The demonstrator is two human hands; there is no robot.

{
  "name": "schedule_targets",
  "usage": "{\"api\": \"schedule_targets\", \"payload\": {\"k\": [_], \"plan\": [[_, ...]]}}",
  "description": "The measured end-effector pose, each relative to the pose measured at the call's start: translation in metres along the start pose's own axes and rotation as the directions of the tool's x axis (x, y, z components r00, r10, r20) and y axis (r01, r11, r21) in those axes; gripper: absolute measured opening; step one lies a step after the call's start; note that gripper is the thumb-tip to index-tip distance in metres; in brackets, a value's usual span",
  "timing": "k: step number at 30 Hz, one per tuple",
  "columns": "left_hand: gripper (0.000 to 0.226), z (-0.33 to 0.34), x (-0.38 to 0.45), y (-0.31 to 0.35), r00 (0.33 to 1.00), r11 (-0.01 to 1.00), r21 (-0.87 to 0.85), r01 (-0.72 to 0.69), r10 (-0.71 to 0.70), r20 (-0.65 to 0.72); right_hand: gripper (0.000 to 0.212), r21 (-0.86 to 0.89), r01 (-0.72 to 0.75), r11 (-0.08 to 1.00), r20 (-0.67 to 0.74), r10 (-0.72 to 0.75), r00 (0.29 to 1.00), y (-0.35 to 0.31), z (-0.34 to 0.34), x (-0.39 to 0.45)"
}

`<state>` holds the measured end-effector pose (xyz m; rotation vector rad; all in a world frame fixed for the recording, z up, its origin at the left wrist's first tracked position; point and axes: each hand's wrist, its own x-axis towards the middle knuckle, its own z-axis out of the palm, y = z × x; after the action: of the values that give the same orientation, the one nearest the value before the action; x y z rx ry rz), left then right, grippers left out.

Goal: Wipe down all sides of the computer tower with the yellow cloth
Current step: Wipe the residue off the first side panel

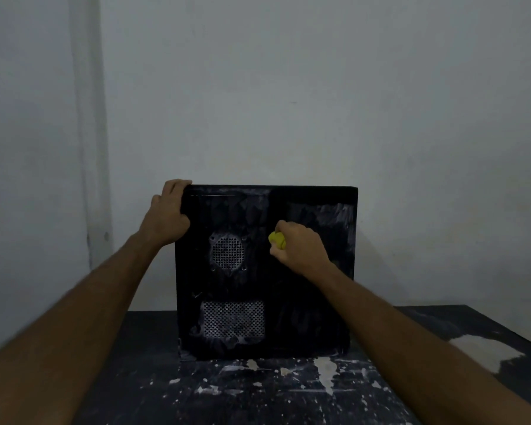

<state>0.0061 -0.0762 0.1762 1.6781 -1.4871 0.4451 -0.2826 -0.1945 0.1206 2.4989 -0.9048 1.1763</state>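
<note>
1. A black computer tower [288, 302] stands upright on a dark, paint-flecked table [258, 394], its dusty side panel facing the viewer.
2. The left hand [167, 213] grips the tower's top left corner.
3. The right hand [299, 245] clutches a bunched yellow cloth [277, 239] against the panel's upper middle.

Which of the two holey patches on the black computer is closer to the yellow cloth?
The round vent, up high on the computer tower, level with the yellow cloth in the right hand. The rectangular vent sits lower, near the table.
</note>
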Motion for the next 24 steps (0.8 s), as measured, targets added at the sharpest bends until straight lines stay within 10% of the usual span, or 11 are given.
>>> {"api": "schedule_targets", "payload": {"k": [4,8,24], "plan": [[0.082,-0.001,-0.001,0.001,1.0,1.0,0.002,0.005,-0.005,0.0,0.035,-0.061,0.032,0.998,0.174,-0.021,0.985,0.001,0.002,-0.007],[0.081,0.0,-0.001,0.003,1.0,1.0,-0.004,0.004,-0.004,-0.006,0.032,-0.059,0.035,0.998,0.013,-0.034,0.999,0.004,0.01,-0.012],[0.08,0.001,-0.001,0.004,1.0,1.0,0.001,0.016,-0.016,-0.002,0.028,-0.132,0.147,0.98,0.142,-0.128,0.981,0.0,0.025,-0.029]]}}
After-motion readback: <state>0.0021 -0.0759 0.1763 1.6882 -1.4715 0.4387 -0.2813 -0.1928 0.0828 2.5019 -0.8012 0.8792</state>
